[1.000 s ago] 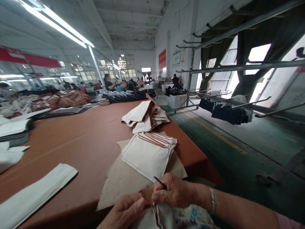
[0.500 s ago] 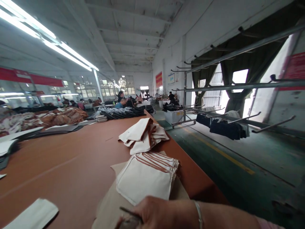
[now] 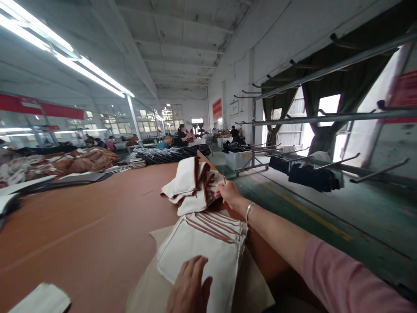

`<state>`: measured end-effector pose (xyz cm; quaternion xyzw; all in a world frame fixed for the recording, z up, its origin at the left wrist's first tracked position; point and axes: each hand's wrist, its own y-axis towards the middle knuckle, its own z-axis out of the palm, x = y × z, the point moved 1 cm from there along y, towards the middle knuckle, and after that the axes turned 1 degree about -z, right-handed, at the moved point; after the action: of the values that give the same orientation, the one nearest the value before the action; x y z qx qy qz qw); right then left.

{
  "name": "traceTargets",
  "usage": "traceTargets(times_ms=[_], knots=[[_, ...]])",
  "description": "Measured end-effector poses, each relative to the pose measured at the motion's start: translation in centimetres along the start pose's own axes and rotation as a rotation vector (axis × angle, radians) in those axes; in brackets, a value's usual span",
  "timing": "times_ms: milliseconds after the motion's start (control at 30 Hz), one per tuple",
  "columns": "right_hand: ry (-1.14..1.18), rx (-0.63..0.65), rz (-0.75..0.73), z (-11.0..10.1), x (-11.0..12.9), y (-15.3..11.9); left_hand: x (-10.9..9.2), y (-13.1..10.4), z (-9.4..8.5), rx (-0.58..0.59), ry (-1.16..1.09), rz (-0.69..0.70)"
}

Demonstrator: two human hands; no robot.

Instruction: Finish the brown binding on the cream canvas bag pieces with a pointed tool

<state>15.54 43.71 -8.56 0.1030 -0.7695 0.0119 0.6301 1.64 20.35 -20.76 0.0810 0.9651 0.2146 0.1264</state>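
Though indistinct, perhaps tool (image 3: 224, 178) in right hand (image 3: 229, 194)

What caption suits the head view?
Left hand over a brown-edged white fabric stack; right hand, gripping slim dark tool, at a loose white fabric pile.

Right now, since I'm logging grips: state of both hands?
Left hand: open, over the near white stack.
Right hand: closed on a slim tool.

White walls (image 3: 276, 56), green floor (image 3: 288, 211), bright tube lights (image 3: 89, 74)
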Motion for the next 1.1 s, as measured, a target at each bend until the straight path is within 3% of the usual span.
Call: traceTargets(times_ms=[33, 200, 333, 467, 600, 767, 1100], knots=[[-0.003, 0.023, 0.016, -0.1, -1.7, -1.2, -0.3, 1.7, 0.8, 0.105, 0.001, -0.051], [-0.010, 0.057, 0.064, -1.8, -8.5, -6.7, -1.7, 9.1, 3.7, 0.256, -0.054, 0.034], [-0.002, 0.038, 0.035, -3.6, -10.9, -8.8, -2.2, 11.4, 4.6, 0.338, -0.041, 0.093], [0.008, 0.072, -0.052, -3.6, -10.9, -8.7, -2.9, 10.7, 4.4, 0.382, 0.013, 0.088], [-0.023, 0.192, -0.105, -1.1, -10.8, -7.9, -3.2, 9.3, 3.9, 0.449, 0.032, 0.062], [-0.209, 0.319, -0.137, 1.8, -12.1, -7.9, -2.9, 8.1, 2.8, 0.447, 0.042, -0.032], [-0.665, 0.483, -0.250, 1.1, -12.8, -8.0, -1.8, 4.1, -1.6, 0.356, -0.003, -0.207]])
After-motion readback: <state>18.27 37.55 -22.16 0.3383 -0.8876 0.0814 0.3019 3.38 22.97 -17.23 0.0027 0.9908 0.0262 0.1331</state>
